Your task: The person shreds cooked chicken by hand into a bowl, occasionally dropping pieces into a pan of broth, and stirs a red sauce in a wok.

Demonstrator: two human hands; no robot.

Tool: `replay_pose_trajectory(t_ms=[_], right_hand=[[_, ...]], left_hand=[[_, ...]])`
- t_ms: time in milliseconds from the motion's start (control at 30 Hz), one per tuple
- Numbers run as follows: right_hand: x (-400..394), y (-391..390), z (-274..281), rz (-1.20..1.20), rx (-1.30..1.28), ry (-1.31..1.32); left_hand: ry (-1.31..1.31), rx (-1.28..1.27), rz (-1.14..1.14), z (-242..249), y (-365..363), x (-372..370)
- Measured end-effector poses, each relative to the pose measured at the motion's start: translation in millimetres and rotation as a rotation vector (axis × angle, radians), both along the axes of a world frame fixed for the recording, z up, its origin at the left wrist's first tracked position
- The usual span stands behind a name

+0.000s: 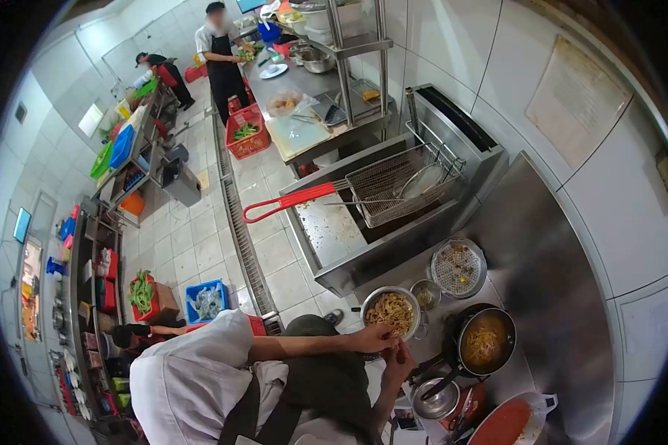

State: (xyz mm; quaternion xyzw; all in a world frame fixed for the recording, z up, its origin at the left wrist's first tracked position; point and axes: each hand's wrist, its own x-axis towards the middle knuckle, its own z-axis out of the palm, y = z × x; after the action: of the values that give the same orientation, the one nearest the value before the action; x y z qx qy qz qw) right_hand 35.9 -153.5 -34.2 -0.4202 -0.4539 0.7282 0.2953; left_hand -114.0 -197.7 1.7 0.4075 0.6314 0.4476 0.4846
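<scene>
My left hand (375,339) reaches across from the white sleeve, and its fingers are pinched together. My right hand (399,360) comes up from below and meets it, also with fingers closed. Whatever lies between the fingertips is too small to make out. Right beside them is a metal pot (364,302) filled with shredded brownish food (390,312). A black frying pan (513,334) with yellowish food in liquid stands to the right, its handle pointing toward my hands. Below my hands is a small metal bowl (436,399).
A perforated metal tray (459,267) and a glass (426,294) stand behind the pot. A fryer holds a wire basket (397,185) with a red handle jutting out. A pot of red sauce (505,426) is at lower right. Co-workers (226,67) stand at counters farther back.
</scene>
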Motion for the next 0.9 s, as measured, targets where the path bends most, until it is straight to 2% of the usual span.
replay_pose_trajectory(t_ms=[100, 133, 233, 333, 367, 400, 433, 467, 500, 533, 567, 633, 733, 833, 900], right_hand=[[-11.2, -15.2, -6.5, -0.067, -0.057, 0.053], [-18.0, -24.8, 7.5, -0.096, -0.081, 0.079], [-36.2, -48.4, 17.6, -0.067, -0.076, 0.158], [-55.2, -74.9, 9.6, -0.072, -0.002, 0.091], [-64.4, -85.9, 7.7, -0.122, 0.03, 0.035], [-66.4, -93.8, -9.7, -0.099, 0.178, 0.083], [-77.2, -100.2, 19.9, -0.113, 0.163, 0.157], [-82.3, -108.8, 20.5, -0.155, 0.21, 0.138], [-88.2, -115.6, -5.9, -0.224, 0.124, 0.091], [-98.3, -121.2, 14.3, -0.362, 0.03, 0.166], [-95.6, -128.4, 30.7, -0.392, 0.104, 0.162], [-95.6, -142.8, 40.5, -0.542, 0.167, -0.003], [-73.7, -161.8, 19.0, -0.589, 0.098, -0.029], [-55.0, -189.6, 15.6, -0.695, 0.061, 0.037], [-50.0, -201.3, 17.1, -0.735, 0.098, 0.065]], left_hand=[[0.028, 0.067, -0.008, -1.2, -12.0, -4.1], [0.05, 0.096, -0.003, 3.8, -17.1, -6.4], [0.13, 0.023, -0.138, 22.7, -37.1, -30.5], [-0.014, 0.412, -0.109, 41.0, -61.7, -49.8], [-0.061, 0.357, -0.131, 43.6, -69.2, -57.8], [-0.206, 0.194, -0.239, 56.0, -73.9, -68.0], [-0.061, 0.263, -0.161, 49.1, -82.2, -71.5], [0.034, 0.236, -0.188, 12.0, -89.4, -74.2], [0.066, 0.389, -0.221, 8.0, -91.5, -77.8], [-0.156, 0.327, -0.193, 10.9, -94.7, -74.9], [-0.001, 0.337, -0.26, 29.0, -98.1, -76.3], [0.038, 0.206, -0.189, 61.4, -108.2, -61.7], [-0.204, 0.148, -0.342, 25.8, -114.5, -54.3], [-0.174, 0.125, -0.536, 8.5, -119.4, -47.5], [-0.241, 0.118, -0.56, 3.2, -123.7, -40.6]])
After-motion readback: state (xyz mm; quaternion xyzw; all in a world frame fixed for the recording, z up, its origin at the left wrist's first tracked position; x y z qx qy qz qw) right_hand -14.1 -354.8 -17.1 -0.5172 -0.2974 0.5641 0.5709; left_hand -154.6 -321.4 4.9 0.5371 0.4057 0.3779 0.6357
